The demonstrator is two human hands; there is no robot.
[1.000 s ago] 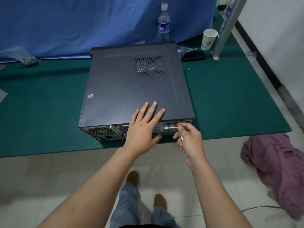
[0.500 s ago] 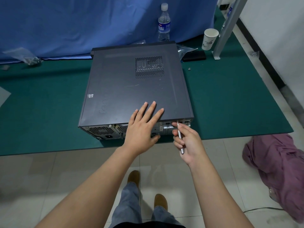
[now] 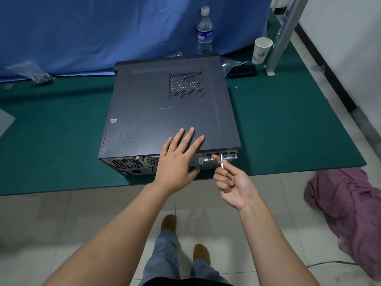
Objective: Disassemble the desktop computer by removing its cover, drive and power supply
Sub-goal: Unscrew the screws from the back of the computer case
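A dark grey desktop computer [image 3: 165, 112] lies on its side on the green mat [image 3: 61, 141], its rear panel facing me and its cover closed. My left hand [image 3: 177, 159] rests flat with straight fingers on the near edge of the cover. My right hand [image 3: 233, 182] holds a thin silver screwdriver [image 3: 222, 164]. The tip touches the upper edge of the rear panel near the right corner. My right palm is turned up.
A water bottle [image 3: 204, 32] and a paper cup [image 3: 261, 50] stand behind the case, beside a metal post [image 3: 282, 36]. A small loose screw [image 3: 236, 87] and a black flat object [image 3: 243, 71] lie on the mat. A purple cloth [image 3: 346, 207] lies on the tiled floor at right.
My right hand has rolled from knuckles-up to palm-up while keeping the screwdriver tip at the rear panel's top edge. My left hand stays flat on the cover.
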